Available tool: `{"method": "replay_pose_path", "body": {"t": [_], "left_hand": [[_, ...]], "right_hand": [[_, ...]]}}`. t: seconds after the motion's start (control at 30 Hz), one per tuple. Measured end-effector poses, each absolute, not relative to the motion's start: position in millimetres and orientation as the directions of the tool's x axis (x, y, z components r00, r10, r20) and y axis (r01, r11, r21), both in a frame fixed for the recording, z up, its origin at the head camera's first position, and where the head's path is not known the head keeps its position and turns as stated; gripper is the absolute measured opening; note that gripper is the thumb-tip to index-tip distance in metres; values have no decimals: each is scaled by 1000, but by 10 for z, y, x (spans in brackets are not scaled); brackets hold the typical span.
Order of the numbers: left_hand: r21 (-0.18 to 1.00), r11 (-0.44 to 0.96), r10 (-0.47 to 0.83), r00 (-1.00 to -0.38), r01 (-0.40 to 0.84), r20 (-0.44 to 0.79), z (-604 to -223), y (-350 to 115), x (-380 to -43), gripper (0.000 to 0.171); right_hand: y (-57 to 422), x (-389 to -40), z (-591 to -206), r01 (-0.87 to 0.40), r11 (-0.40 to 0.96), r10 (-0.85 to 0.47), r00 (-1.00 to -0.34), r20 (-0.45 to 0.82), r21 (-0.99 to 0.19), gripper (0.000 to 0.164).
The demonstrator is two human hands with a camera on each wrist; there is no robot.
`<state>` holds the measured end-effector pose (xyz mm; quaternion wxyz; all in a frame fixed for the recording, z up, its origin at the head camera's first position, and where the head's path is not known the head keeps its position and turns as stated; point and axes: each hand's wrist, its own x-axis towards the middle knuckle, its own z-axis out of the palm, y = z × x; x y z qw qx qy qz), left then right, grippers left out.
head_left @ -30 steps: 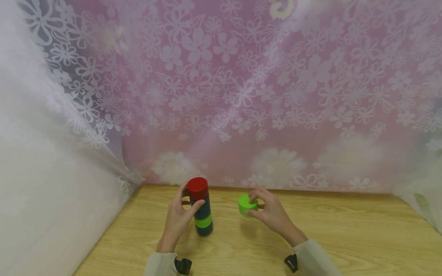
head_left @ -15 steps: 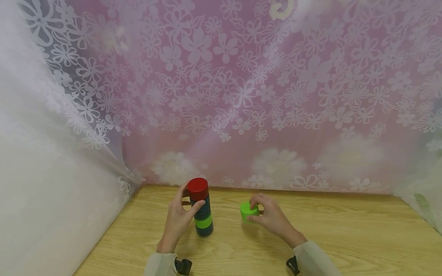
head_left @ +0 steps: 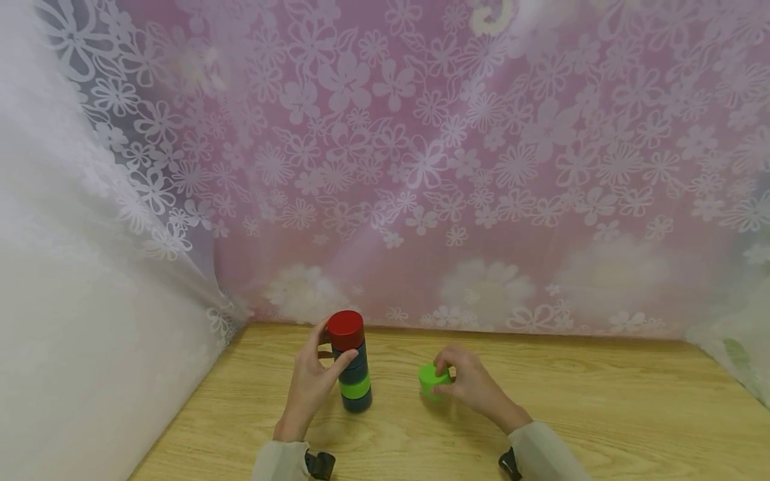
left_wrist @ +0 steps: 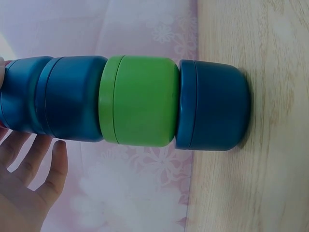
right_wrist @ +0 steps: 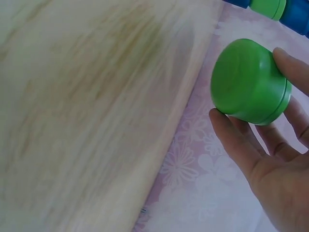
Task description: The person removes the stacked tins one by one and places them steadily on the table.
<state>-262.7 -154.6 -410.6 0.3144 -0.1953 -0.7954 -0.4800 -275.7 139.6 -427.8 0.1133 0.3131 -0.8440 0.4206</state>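
Observation:
A stack of small round lidded tins stands upright on the table. The red tin (head_left: 345, 330) is on top, with blue tins (left_wrist: 72, 96) under it, then a green tin (left_wrist: 140, 100), then a blue tin (left_wrist: 217, 106) at the base. My left hand (head_left: 309, 384) grips the upper part of the stack, thumb in front and fingers behind. To the right of the stack, my right hand (head_left: 478, 387) holds a separate green tin (right_wrist: 248, 82) between thumb and fingers. That tin's flat underside faces the right wrist camera, apart from the tabletop.
The wooden table (head_left: 601, 401) spreads under both hands. A pink and white flowered cloth (head_left: 421, 167) hangs along its back edge, and a white cloth (head_left: 90, 321) hangs at the left side.
My right hand has moved down and slightly toward me with the green tin. The left hand and the stack have stayed in place.

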Motion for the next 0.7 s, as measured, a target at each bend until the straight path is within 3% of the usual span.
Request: {"method": "replay_pose_path", "body": {"t": [0.43, 0.7], "left_hand": [[659, 435, 11, -735, 614, 678, -4085, -1526, -2616, 67], [650, 466, -4, -733, 600, 680, -4093, -1532, -2616, 68]], "right_hand": [[1411, -2786, -4374, -566, 535, -465, -817, 341, -627, 34], [1422, -2762, -4363, -595, 536, -500, -795, 343, -599, 32]]}}
